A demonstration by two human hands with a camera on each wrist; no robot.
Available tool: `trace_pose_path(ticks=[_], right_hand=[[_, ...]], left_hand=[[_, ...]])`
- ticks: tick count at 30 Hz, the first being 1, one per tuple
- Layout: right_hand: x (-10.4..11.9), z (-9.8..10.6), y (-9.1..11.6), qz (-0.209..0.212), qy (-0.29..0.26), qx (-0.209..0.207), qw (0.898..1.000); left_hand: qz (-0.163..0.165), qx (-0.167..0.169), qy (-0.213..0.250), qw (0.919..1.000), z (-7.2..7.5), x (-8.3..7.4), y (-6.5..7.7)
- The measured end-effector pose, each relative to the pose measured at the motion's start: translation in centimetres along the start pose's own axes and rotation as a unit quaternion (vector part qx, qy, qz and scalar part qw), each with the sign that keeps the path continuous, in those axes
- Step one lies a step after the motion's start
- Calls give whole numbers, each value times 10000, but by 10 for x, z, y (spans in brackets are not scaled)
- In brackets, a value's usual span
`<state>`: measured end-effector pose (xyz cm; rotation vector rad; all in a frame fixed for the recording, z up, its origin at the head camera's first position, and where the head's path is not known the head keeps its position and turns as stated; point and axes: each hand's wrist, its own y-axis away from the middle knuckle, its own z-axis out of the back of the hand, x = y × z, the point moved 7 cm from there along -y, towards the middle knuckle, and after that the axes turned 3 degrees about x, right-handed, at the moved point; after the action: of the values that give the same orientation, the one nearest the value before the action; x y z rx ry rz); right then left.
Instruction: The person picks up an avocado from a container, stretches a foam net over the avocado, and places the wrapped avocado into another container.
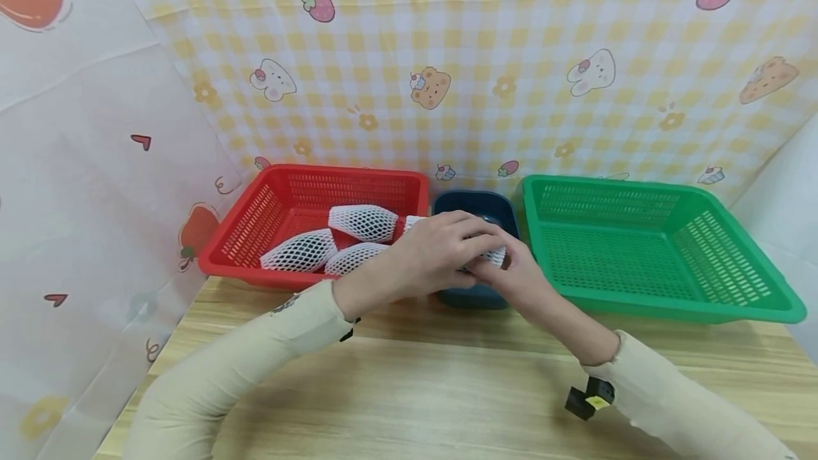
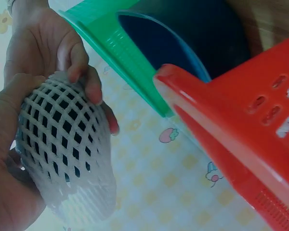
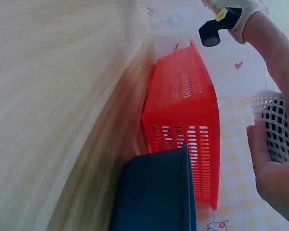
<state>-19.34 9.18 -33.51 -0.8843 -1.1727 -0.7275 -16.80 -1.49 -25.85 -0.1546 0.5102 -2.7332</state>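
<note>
Both hands hold a dark, rounded item in a white foam fruit net (image 2: 67, 130), over the dark blue bin (image 1: 476, 298). My left hand (image 1: 431, 250) grips it from the left and above, hiding much of it in the head view. My right hand (image 1: 511, 272) has its fingers and thumb around the other end. The right wrist view shows the net's loose open end (image 3: 264, 101) sticking out between the hands. Three more netted dark items, one of them the netted item (image 1: 362, 222) at the back, lie in the red basket (image 1: 249, 275).
To the right stands a green basket (image 1: 677, 311) with nothing seen in it. The blue bin sits between the two baskets. A wooden table (image 1: 434, 389) supports them, and a patterned cloth (image 1: 498, 119) hangs close behind.
</note>
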Motion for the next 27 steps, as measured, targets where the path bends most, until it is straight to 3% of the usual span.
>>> trace_pose_path(ticks=[4,10,18,22,27], right_hand=[[-1,0,0,28,76,-102,9999],[-1,-3,1,132,-703,92,9974],[0,-4,2,14,-1358,276,9904],[0,-6,2,-214,-1354,368,9899],[-2,-8,4,-541,-1026,586,9915]], left_hand=[[53,-51,142,9999,-1,3,2],[205,-153,446,9987,-1,13,11],[836,-109,1260,9884,-4,32,34],[996,-304,1725,9795,-4,35,46],[963,-569,2042,9725,-3,35,57]])
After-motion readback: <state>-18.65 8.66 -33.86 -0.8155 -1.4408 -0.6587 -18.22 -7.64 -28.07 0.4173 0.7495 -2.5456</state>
